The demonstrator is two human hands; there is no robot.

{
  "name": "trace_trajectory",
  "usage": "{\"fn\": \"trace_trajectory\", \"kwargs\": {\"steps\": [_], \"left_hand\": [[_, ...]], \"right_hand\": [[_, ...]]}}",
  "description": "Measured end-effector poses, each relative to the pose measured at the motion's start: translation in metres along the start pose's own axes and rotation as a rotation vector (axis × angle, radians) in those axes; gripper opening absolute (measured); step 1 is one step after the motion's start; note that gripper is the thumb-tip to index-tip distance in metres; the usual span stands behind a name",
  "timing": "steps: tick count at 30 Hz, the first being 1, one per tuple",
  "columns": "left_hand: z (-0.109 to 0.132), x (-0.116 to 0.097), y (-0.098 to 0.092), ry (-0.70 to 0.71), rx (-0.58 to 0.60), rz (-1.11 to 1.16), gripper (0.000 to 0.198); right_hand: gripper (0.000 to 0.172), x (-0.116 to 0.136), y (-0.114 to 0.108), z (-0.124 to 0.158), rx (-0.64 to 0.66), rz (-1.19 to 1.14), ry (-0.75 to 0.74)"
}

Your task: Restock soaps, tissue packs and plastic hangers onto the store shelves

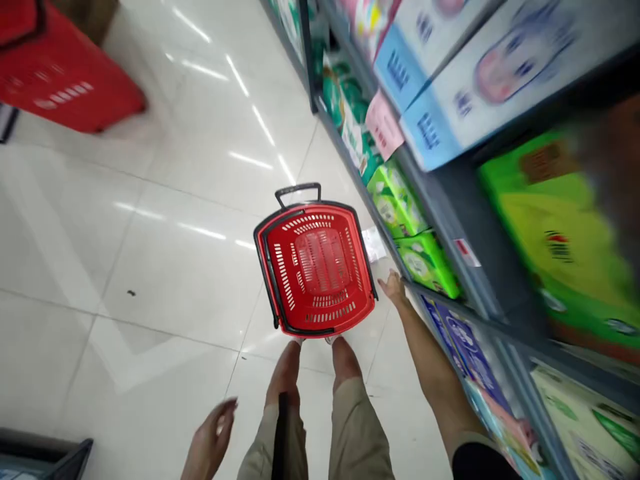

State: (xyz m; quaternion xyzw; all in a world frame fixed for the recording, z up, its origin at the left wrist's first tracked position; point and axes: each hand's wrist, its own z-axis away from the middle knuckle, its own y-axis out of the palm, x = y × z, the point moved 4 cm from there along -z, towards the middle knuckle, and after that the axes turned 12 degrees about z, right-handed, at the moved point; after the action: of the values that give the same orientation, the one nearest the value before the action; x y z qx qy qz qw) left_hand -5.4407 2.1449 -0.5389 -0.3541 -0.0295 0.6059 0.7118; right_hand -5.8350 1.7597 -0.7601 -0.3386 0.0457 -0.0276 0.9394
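Note:
An empty red shopping basket (356, 303) with a black rim and a black pull handle stands on the floor in front of my feet. My right hand (393, 288) reaches down between the basket and the lower shelf, thumb apart from the fingers, holding nothing I can see. Whether its fingertips touch the shelf edge I cannot tell. Close by on that shelf are green tissue packs (425, 263). My left hand (213, 437) hangs free at the lower left, fingers loosely bent and apart, with nothing in it.
Grey shelving (435, 207) runs along the right, with blue-and-white boxes (425, 127), a large green pack (565, 240) and purple packs (465, 340). A red container (90, 87) stands at the upper left. A dark bin edge (65, 460) shows at lower left.

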Motion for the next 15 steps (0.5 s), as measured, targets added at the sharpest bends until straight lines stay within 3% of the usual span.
{"fn": "trace_trajectory", "kwargs": {"steps": [2,4,6,8,10,12,15], "left_hand": [[-0.062,-0.02,0.027,0.048,0.099,0.122,0.034],[-0.116,-0.055,0.059,0.066,0.171,0.174,0.038],[-0.156,-0.094,0.092,0.087,0.197,0.231,0.038],[-0.178,-0.132,0.124,0.158,0.263,0.29,0.035],[-0.187,-0.163,0.152,0.233,0.364,0.357,0.034],[-0.187,-0.189,0.172,0.253,0.47,0.408,0.033],[-0.172,-0.226,0.178,0.24,0.57,0.446,0.034]], "right_hand": [[0.092,0.024,0.021,-0.071,-0.053,-0.001,-0.011],[0.112,0.042,0.038,-0.13,-0.113,-0.003,-0.004],[0.12,0.055,0.048,-0.173,-0.208,-0.017,-0.017],[0.115,0.061,0.049,-0.2,-0.302,-0.042,-0.014],[0.112,0.06,0.045,-0.207,-0.367,-0.062,-0.008],[0.115,0.055,0.036,-0.191,-0.409,-0.064,-0.024],[0.123,0.038,0.007,-0.124,-0.409,-0.037,-0.058]]}}
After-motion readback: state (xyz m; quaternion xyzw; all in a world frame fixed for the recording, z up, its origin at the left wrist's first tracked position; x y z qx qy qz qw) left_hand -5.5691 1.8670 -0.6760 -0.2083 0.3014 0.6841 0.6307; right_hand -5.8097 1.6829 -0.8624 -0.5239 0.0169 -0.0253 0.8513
